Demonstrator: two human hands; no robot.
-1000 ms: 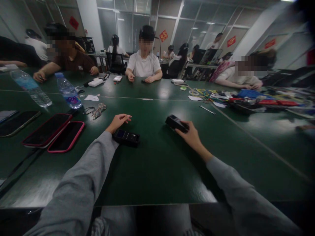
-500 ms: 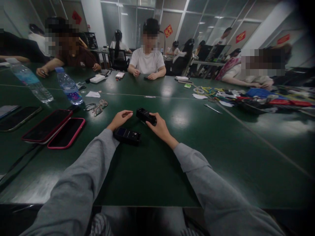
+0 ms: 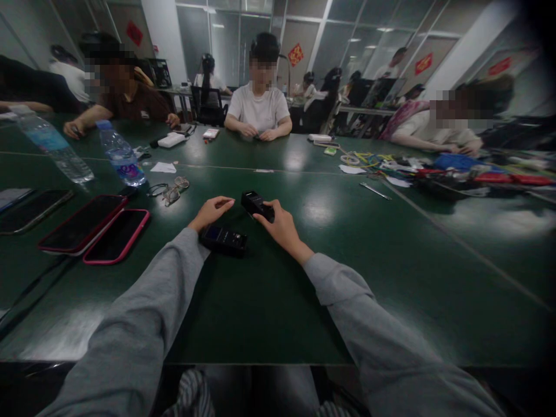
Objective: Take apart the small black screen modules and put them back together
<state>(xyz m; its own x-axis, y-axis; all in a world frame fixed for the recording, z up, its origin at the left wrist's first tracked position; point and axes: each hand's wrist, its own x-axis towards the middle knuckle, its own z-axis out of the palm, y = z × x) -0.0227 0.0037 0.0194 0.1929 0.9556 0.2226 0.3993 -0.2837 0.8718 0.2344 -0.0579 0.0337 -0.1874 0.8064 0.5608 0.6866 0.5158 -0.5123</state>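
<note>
My right hand [image 3: 280, 227] grips the near end of a black box-shaped part [image 3: 252, 204], thumb on one side and fingers on the other. The part's long side is angled away to the left. My left hand [image 3: 211, 209] is empty, its fingers stretched out toward that part with a gap between them. Just below my left wrist, a black handheld device [image 3: 223, 238] with a small screen and buttons lies on the green table [image 3: 260, 301]. The wrist and sleeve are right beside its left end.
Several phones [image 3: 116, 236] lie at left, with two water bottles [image 3: 121, 155] behind them. Eyeglasses [image 3: 176, 190] rest beyond my left hand. Tweezers-like metal tool [image 3: 375, 191] and a heap of cables [image 3: 412, 168] are at right. Other people sit around the table.
My hands and the black part hold nearly the same place; the part is turned very slightly. Across the table, a person's hands have come closer together.
</note>
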